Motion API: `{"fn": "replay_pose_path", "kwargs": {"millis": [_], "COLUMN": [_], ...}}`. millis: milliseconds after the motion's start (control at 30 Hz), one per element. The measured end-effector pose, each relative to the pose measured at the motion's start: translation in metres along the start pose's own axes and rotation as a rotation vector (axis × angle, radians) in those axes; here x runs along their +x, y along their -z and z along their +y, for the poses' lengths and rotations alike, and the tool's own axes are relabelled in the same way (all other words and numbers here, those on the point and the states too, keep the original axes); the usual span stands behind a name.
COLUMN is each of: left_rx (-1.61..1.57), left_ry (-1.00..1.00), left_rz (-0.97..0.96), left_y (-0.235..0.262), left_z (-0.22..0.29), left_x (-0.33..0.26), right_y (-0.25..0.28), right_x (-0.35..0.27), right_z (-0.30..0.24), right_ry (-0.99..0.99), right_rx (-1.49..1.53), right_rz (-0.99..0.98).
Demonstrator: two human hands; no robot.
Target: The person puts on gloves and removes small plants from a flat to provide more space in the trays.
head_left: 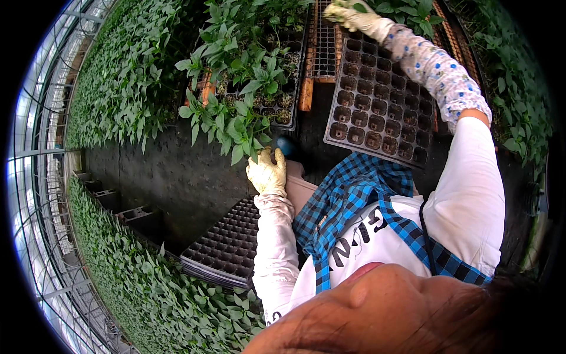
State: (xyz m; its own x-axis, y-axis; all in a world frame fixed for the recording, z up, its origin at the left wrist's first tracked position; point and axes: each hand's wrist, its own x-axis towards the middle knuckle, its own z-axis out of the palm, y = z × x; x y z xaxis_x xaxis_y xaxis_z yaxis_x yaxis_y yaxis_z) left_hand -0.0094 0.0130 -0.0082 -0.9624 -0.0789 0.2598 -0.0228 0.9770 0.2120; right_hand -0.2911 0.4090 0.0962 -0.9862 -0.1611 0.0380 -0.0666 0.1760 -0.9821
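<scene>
Greenery [127,71] forms a dense bed at far left, past black ground [153,177]. To the right of centre, in front of you, slants a black plug tray [377,97], its near end just beyond your blue checked apron [348,197]; its squarish cells run in neat rows, dusty inside, with brown bottoms showing. Left of it and reaching farther off, a planted tray [285,112] has light, crumbly soil in its cells. At near left lies a stack of finer-celled trays [224,236]. Seedlings [242,127] hang around the planted tray's near left end, their leaves pointed, smooth and fresh green. Your gloved left hand [268,172] is narrow, fingers curled against the lowest leaves; whether it grips stems, I cannot tell. Your gloved right hand [355,16] is by the plug tray's far end, fingers bent; its grip is unclear.
</scene>
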Motion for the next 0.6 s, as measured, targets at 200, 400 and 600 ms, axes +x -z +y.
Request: {"fn": "replay_pose_path", "kwargs": {"millis": [200,400,600], "left_rx": [-0.051,0.003,0.015], "left_ry": [0.000,0.022,0.023], "left_rz": [0.017,-0.017,-0.076], "left_y": [-0.005,-0.004,-0.001], "left_z": [-0.001,-0.001,0.003], "left_x": [0.002,0.003,0.004], "right_y": [0.058,0.063,0.072], "right_x": [-0.002,0.005,0.005], "right_z": [0.052,0.066,0.043], "right_ry": [-0.153,-0.211,-0.148], "right_rx": [-0.188,-0.177,-0.272], "right_rz": [0.419,0.270,-0.060]}}
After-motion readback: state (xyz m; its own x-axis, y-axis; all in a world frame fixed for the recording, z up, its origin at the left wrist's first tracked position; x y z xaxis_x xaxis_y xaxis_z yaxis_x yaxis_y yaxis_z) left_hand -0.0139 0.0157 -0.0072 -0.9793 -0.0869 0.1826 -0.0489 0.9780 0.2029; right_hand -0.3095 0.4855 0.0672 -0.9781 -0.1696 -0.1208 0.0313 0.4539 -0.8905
